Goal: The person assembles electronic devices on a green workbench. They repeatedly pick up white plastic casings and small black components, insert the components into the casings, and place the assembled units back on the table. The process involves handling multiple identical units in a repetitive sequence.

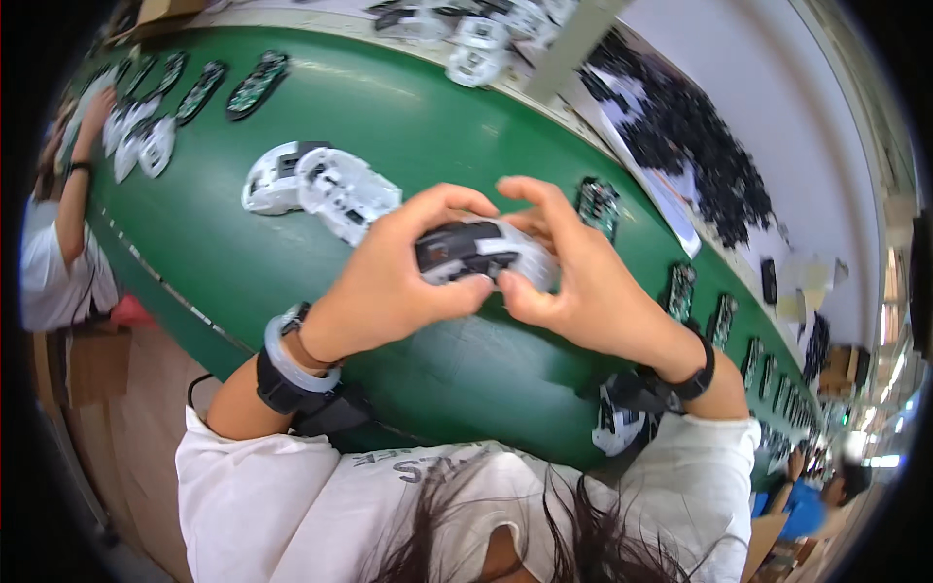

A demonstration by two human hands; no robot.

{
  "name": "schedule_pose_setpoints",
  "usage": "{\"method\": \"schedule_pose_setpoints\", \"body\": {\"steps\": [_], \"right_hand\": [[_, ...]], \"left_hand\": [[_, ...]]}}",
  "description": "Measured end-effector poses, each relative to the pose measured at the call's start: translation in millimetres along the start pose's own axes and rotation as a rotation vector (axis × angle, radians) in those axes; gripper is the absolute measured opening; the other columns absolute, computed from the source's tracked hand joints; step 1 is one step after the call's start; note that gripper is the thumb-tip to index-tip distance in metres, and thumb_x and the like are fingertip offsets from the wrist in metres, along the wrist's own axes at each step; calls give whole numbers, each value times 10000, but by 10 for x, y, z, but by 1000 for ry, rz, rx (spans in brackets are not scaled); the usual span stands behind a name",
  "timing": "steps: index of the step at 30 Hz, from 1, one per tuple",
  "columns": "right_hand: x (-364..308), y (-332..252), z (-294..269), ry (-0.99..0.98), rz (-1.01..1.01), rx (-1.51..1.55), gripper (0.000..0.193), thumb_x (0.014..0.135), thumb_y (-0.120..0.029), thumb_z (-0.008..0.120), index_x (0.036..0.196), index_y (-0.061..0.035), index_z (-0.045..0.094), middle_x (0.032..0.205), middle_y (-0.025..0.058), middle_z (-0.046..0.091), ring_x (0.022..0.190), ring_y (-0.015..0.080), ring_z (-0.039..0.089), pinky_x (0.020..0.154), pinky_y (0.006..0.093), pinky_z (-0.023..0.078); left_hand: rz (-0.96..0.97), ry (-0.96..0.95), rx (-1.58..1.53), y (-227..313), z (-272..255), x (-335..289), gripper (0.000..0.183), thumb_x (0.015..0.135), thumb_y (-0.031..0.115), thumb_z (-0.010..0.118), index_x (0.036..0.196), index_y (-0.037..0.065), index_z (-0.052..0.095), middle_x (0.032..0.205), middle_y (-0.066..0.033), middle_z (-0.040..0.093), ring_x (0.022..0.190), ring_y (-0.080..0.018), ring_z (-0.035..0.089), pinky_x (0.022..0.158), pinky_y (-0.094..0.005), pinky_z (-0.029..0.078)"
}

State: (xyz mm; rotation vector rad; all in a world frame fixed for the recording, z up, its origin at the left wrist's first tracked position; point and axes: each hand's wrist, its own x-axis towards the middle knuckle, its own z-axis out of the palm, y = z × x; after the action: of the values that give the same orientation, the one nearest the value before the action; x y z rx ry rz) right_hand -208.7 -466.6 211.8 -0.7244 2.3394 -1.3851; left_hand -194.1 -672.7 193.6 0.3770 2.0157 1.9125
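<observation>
My left hand (397,264) and my right hand (581,270) hold a white-and-black mouse shell (465,245) between them, raised over the green bench. The left fingers curve round its dark end, with the thumb on the near edge. On its whitish end lie the right fingers and thumb, slightly blurred. Just beyond my left hand, a white shell piece (352,190) rests partly against another white shell with dark parts (274,183). A green circuit board (599,206) lies on the bench past my right hand.
Circuit boards (682,290) line the green bench (428,107) on both sides. Another shell (618,420) sits by my right forearm. A heap of small black parts (685,136) lies behind the bench's raised edge. Co-workers' arms (73,209) are at far left; a person in blue (805,507) is at right.
</observation>
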Motion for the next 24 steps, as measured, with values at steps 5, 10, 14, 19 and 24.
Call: {"method": "schedule_pose_setpoints", "body": {"steps": [5,10,14,19,24], "right_hand": [[-406,20,-203,73,-109,-231,525,822,-269,706,1209,2,478,1102,215,609,982,373,607,857,398,482],[-1320,49,-261,-80,195,-760,380,774,-276,709,1056,-48,595,934,127,575,892,296,553,789,405,431],[-1465,155,52,-116,200,-861,237,773,-197,695,955,-81,596,832,103,546,816,275,530,762,366,397],[-1464,207,109,3,112,-693,148,803,-86,639,939,-62,586,811,115,553,799,297,539,757,387,414],[-1358,115,-129,221,158,-550,239,842,-41,605,1066,-35,521,905,162,581,851,351,585,724,416,482]], "left_hand": [[46,-135,112,-60,-74,15,585,685,99,712,1215,4,484,1149,-102,578,1078,-174,551,961,-300,416],[214,-665,331,-122,-115,109,619,624,94,755,1207,52,552,1217,-103,582,1146,-281,529,988,-379,402],[508,-856,726,-203,423,33,669,671,4,686,1300,142,503,1383,-88,455,1292,-352,386,991,-509,369],[565,-550,1113,145,437,-6,738,678,-31,650,1351,200,456,1483,-94,321,1357,-365,296,1013,-578,316],[222,-258,1323,362,-466,-61,870,595,88,786,1379,192,424,1488,-121,305,1360,-381,287,1038,-550,308]]}}
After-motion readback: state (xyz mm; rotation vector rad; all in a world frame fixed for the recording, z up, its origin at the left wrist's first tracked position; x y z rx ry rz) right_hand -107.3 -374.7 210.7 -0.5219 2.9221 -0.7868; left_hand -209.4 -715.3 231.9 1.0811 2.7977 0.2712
